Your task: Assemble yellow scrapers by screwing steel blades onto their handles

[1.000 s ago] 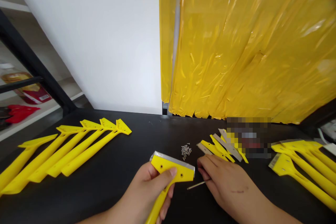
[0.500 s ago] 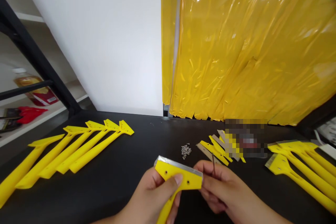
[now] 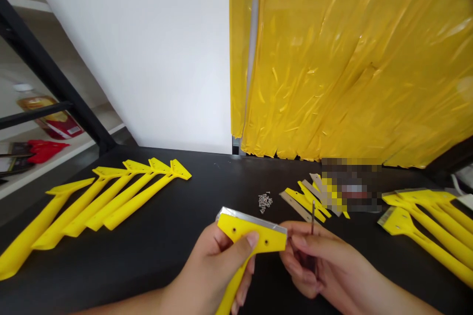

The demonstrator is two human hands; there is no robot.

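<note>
My left hand [image 3: 225, 253] is closed round a yellow scraper [image 3: 266, 243], its thumb pressed on the head between two holes. A bare metal blade [image 3: 254, 219] runs along the scraper's upper edge. In my right hand [image 3: 318, 256] a thin dark metal rod [image 3: 313, 216], like a tool shaft, stands upright between the fingers; its lower part is hidden. The right fingertips are at the right end of the blade, and I cannot tell if they pinch anything else. Beyond the hands lies a small pile of screws [image 3: 264, 202], with yellow strips and grey-brown blades [image 3: 295, 205] to its right.
Several yellow scraper handles [image 3: 140, 197] lie in a row on the black table [image 3: 214, 177] at left. Several scrapers with blades [image 3: 424, 226] lie at right. Behind rise a white panel [image 3: 158, 59] and yellow plastic sheeting [image 3: 332, 59]. A shelf [image 3: 92, 142] with a bottle [image 3: 51, 113] stands left.
My view has tilted slightly, so the table's things appear a little higher. The rod in my right hand has shifted rightward and up. My left hand keeps hold of the scraper.
</note>
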